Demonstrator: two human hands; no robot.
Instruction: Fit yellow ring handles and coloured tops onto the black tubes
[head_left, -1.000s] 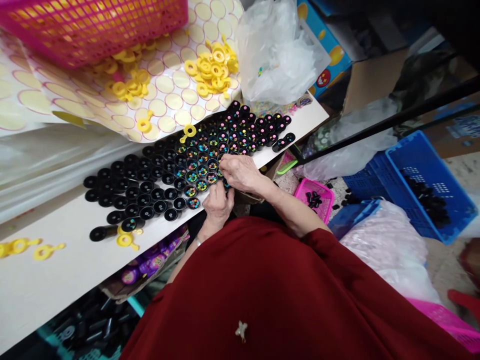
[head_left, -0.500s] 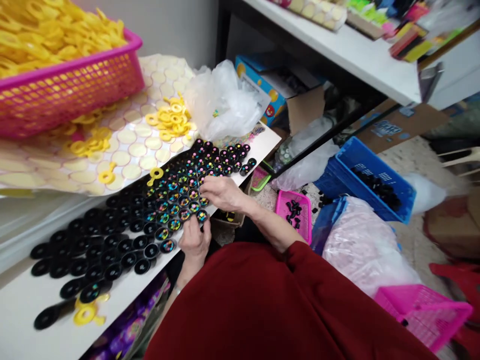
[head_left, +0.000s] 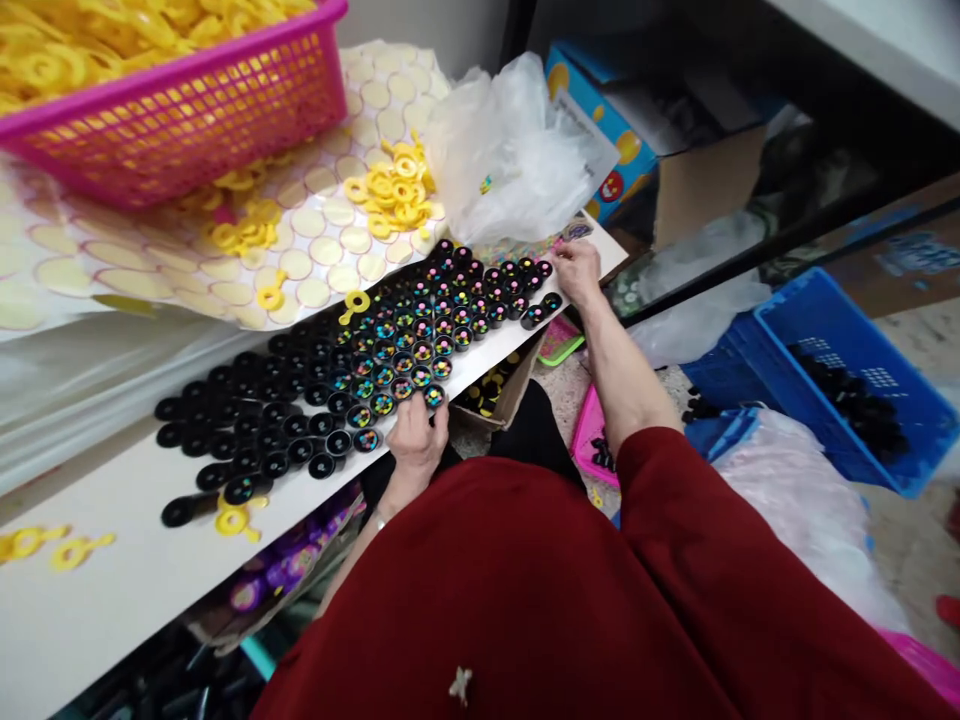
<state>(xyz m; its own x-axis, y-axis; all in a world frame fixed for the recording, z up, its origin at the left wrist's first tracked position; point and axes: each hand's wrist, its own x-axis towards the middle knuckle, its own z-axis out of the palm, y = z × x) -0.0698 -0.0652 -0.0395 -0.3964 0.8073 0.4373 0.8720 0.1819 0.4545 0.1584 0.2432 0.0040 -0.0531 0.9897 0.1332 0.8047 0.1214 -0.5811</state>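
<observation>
Several small black round caps [head_left: 352, 375] stand in rows on a white shelf board [head_left: 135, 560]; those toward the right hold coloured beads, those on the left look dark inside. My left hand [head_left: 417, 440] rests at the board's front edge with its fingers curled against the nearest bead-filled caps. My right hand [head_left: 577, 268] is stretched out to the far right end of the rows, fingers bent down at a patch of loose coloured beads [head_left: 525, 247] beside a clear plastic bag [head_left: 510, 150]. What its fingertips hold is hidden.
A pink basket [head_left: 187, 110] of yellow rings sits at the back left, with loose yellow rings [head_left: 390, 190] on a sticker sheet. Blue crates [head_left: 840, 370] with black parts, plastic bags and a pink tray [head_left: 592, 440] lie on the floor at right.
My right hand has left the middle of the bead-filled caps and reached out to the far right end by the plastic bag. My left hand stayed at the front edge.
</observation>
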